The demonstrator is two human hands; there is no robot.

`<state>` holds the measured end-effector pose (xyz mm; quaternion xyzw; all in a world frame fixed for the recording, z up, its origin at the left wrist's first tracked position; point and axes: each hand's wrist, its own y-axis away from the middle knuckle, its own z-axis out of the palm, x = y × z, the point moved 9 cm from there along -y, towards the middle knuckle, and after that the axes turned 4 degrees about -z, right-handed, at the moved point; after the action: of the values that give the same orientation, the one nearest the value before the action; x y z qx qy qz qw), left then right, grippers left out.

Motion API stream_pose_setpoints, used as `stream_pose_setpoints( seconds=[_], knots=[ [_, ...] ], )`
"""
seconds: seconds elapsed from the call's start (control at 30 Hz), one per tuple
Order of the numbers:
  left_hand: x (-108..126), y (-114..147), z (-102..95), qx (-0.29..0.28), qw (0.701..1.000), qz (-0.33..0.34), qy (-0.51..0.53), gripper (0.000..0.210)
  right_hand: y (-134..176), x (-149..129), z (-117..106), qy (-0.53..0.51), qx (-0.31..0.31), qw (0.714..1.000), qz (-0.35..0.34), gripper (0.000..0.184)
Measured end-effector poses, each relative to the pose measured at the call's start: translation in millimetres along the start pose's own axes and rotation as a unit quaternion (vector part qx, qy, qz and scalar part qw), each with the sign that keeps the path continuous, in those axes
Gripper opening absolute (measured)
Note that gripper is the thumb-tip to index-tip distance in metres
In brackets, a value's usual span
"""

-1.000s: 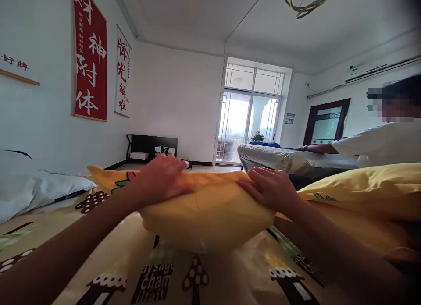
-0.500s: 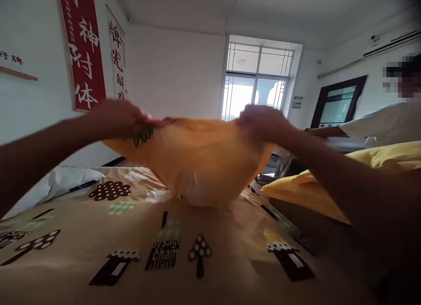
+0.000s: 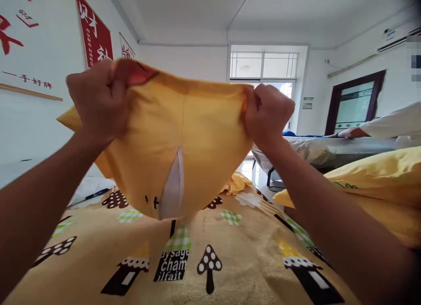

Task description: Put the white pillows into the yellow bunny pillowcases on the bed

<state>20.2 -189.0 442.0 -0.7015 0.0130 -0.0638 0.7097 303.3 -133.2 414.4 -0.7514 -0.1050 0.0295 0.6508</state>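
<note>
A yellow pillowcase hangs between my hands above the bed. White filling, likely a pillow, shows through a slit in its lower middle. My left hand is closed around the upper left edge, near a red printed patch. On the other side my right hand grips the upper right corner in a fist. The bottom of the case bulges and hangs just over or against the patterned bedsheet; whether it touches I cannot tell.
Crumpled yellow cloth lies farther back on the bed. A white pillow is at the left edge, and a yellow pillow at the right. Beyond it, a person's sleeved arm reaches over a plastic-covered bed.
Both hands have risen, lifting the pillowcase and drawing its top edge higher and nearer. The slit with white inside now shows clearly. My view has tilted slightly.
</note>
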Motion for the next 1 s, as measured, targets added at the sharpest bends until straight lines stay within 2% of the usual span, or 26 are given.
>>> stream_pose_setpoints(
  seconds=[0.03,0.07,0.1,0.17,0.23,0.27,0.3,0.37,0.43,0.5,0.57,0.63,0.67,0.7,0.73,0.77,0.83,0.9,0.93,1.0],
  knots=[
    [0,1,-5.3,0.034,0.999,-0.004,0.009,0.061,1,-7,0,-0.013,0.023,1.0,-0.012,0.039],
    [-2,4,-2.3,0.039,0.999,-0.004,-0.002,0.061,4,-16,5,-0.025,0.021,0.998,-0.044,0.041],
    [-4,8,9.3,0.009,1.0,0.002,-0.026,0.059,9,-24,14,-0.035,0.003,0.996,-0.081,0.041],
    [-9,20,49.6,-0.136,0.988,0.042,-0.06,0.05,20,-27,38,-0.052,-0.056,0.991,-0.112,0.038],
    [-17,30,81.3,-0.258,0.96,0.065,-0.087,0.044,26,-11,59,-0.067,-0.119,0.989,-0.063,0.037],
    [-21,31,87.6,-0.284,0.952,0.064,-0.098,0.044,28,-2,67,-0.071,-0.145,0.987,-0.026,0.037],
    [-22,27,87.1,-0.281,0.952,0.057,-0.11,0.046,29,5,72,-0.077,-0.163,0.984,0.006,0.037],
    [-17,12,69.2,-0.21,0.967,0.044,-0.14,0.051,28,9,71,-0.105,-0.173,0.979,0.035,0.039],
    [0,2,45.1,-0.141,0.974,0.069,-0.162,0.052,26,8,59,-0.165,-0.156,0.973,0.035,0.038],
    [14,-4,23.4,-0.109,0.974,0.087,-0.178,0.052,25,12,42,-0.253,-0.154,0.955,0.036,0.037],
    [18,-8,2.0,-0.08,0.979,0.071,-0.173,0.053,29,17,28,-0.355,-0.213,0.91,0.029,0.038],
    [17,-8,-15.6,-0.036,0.988,0.046,-0.14,0.055,42,14,17,-0.433,-0.31,0.846,-0.001,0.041],
    [15,-4,-20.2,-0.011,0.992,0.038,-0.116,0.055,50,10,13,-0.447,-0.345,0.825,-0.019,0.043],
    [13,3,-19.9,0.007,0.996,0.031,-0.088,0.055,59,6,11,-0.441,-0.362,0.821,-0.033,0.045],
    [9,13,-14.0,0.013,0.998,0.019,-0.063,0.055,66,1,12,-0.418,-0.359,0.833,-0.042,0.043],
    [3,25,-1.2,-0.005,0.999,-0.002,-0.045,0.054,74,-4,17,-0.378,-0.347,0.857,-0.047,0.037],
    [-10,50,38.6,-0.103,0.993,-0.05,-0.032,0.051,89,-19,38,-0.259,-0.329,0.906,-0.063,0.025],
    [-16,64,76.3,-0.212,0.974,-0.071,-0.036,0.047,98,-35,67,-0.144,-0.338,0.926,-0.092,0.017],
    [-15,60,85.7,-0.229,0.971,-0.06,-0.033,0.045,95,-40,80,-0.107,-0.337,0.929,-0.107,0.015],
    [-10,32,87.1,-0.191,0.981,-0.013,-0.012,0.046,70,-41,97,-0.078,-0.31,0.939,-0.127,0.011]
  ],
)
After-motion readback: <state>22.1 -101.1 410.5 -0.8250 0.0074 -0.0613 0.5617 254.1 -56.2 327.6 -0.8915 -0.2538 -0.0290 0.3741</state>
